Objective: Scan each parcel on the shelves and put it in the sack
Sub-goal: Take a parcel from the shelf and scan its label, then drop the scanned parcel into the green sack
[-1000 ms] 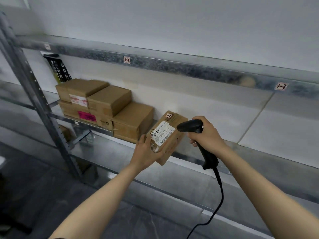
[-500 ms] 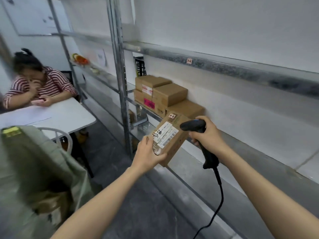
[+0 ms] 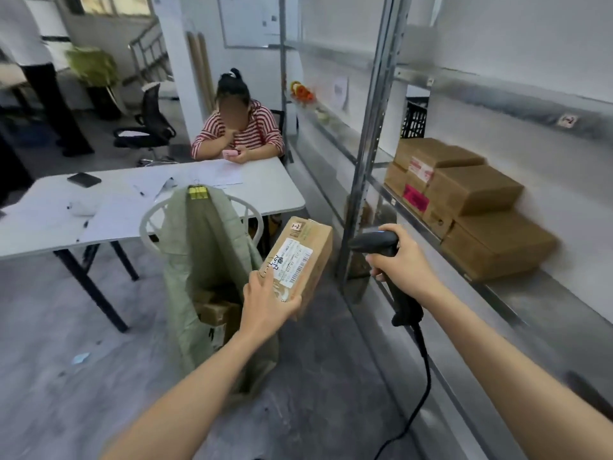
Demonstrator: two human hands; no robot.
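My left hand [image 3: 267,302] grips a small brown cardboard parcel [image 3: 306,252] with a white barcode label, held in the air just right of the green sack [image 3: 199,257]. The sack hangs open on a white chair [image 3: 147,224], and brown parcels [image 3: 215,312] lie inside it. My right hand [image 3: 403,263] holds a black corded barcode scanner [image 3: 373,242], which is pointed left toward the parcel. Several brown parcels [image 3: 471,200] are stacked on the metal shelf [image 3: 517,293] at the right.
A steel shelf upright [image 3: 371,134] stands between the sack and the stacked parcels. A white table [image 3: 232,190] with papers is behind the sack, with a seated person [image 3: 238,131] at it. An office chair [image 3: 149,124] and a standing person [image 3: 39,68] are at the far left.
The view has swung left from the shelf to the sack and table. My left hand has carried the parcel away from the shelf to beside the sack; my right hand follows with the scanner.
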